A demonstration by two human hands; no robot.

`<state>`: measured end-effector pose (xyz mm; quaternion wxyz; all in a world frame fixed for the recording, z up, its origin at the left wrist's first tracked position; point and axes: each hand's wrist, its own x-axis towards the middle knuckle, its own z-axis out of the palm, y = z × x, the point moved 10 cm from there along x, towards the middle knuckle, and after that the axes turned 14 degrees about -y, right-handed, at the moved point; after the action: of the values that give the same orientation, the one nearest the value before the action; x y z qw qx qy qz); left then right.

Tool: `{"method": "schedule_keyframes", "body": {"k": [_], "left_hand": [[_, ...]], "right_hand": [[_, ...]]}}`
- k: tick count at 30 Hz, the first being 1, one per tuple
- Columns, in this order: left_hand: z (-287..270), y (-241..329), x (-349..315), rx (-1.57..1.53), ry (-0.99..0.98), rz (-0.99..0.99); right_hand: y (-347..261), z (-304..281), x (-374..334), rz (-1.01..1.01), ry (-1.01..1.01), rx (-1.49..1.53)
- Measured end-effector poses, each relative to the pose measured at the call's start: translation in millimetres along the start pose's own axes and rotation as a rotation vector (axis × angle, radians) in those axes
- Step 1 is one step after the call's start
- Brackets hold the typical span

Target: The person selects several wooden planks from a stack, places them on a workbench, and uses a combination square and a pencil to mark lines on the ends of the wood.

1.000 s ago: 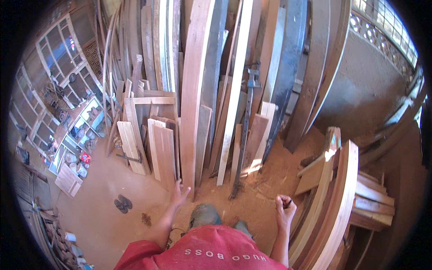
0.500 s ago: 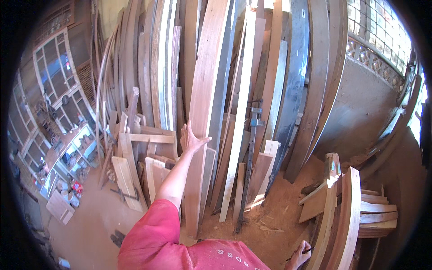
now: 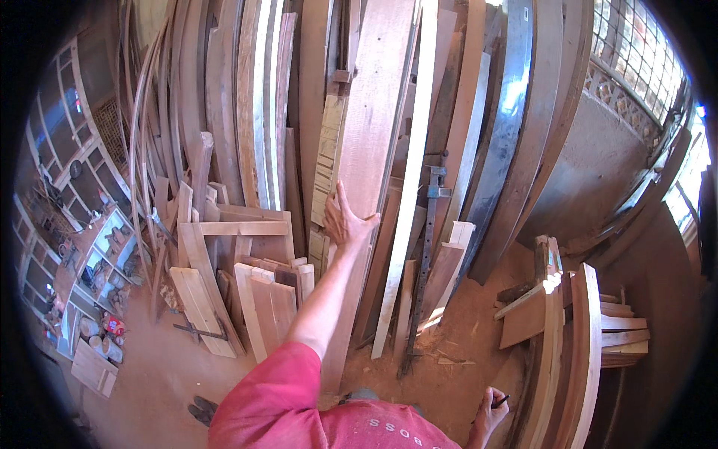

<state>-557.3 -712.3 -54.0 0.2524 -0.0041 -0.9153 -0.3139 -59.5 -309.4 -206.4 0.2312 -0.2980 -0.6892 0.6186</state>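
Note:
A long reddish-brown plank (image 3: 372,112) leans upright in front of me among other timber. My left hand (image 3: 348,226) spans its face, thumb at the right edge and fingers at the left edge, holding it. The fingertips are partly hidden behind that edge. Beside the plank on the left, a pale grooved strip of wood (image 3: 327,150) shows. Low at the right, my right hand (image 3: 488,415) is closed around a thin dark pen or pencil (image 3: 500,402), close to a stack of boards.
Many boards lean along the back, with a bar clamp (image 3: 435,183) among them. A wooden frame (image 3: 247,228) and short panels (image 3: 269,307) stand left. At the right is a stack of boards (image 3: 580,352). A cluttered shelf (image 3: 97,247) stands far left; wood shavings (image 3: 452,362) lie on the floor.
The plank's top has swung right and it looks nearer, uncovering the grooved strip. My left hand moved right with it. My right hand rose slightly, still holding the pen or pencil. The view shifted.

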Motion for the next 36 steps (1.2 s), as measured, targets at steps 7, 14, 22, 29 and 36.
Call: {"method": "schedule_keyframes", "body": {"k": [7, 14, 22, 29, 36], "left_hand": [[-92.1, -12.4, -63.8, -0.422, 0.167, -0.053], [-98.7, -1.5, -76.1, -0.311, -0.255, -0.025], [-128.1, 4.8, -95.1, -0.236, -0.119, 0.018], [-154.8, 7.6, -107.7, -0.050, -0.075, 0.125], [-183.0, 14.1, -135.0, 0.045, 0.037, 0.148]], "right_hand": [[-34.5, 65.0, 9.0, -0.026, -0.143, -0.126], [-72.1, 130.6, 6.0, -0.103, -0.388, -0.204], [-47.2, 118.1, -24.1, -0.004, -0.406, -0.142], [-37.7, 65.0, -46.0, -0.062, -0.409, -0.144], [-3.0, 8.2, -82.7, 0.089, -0.368, -0.124]]}}
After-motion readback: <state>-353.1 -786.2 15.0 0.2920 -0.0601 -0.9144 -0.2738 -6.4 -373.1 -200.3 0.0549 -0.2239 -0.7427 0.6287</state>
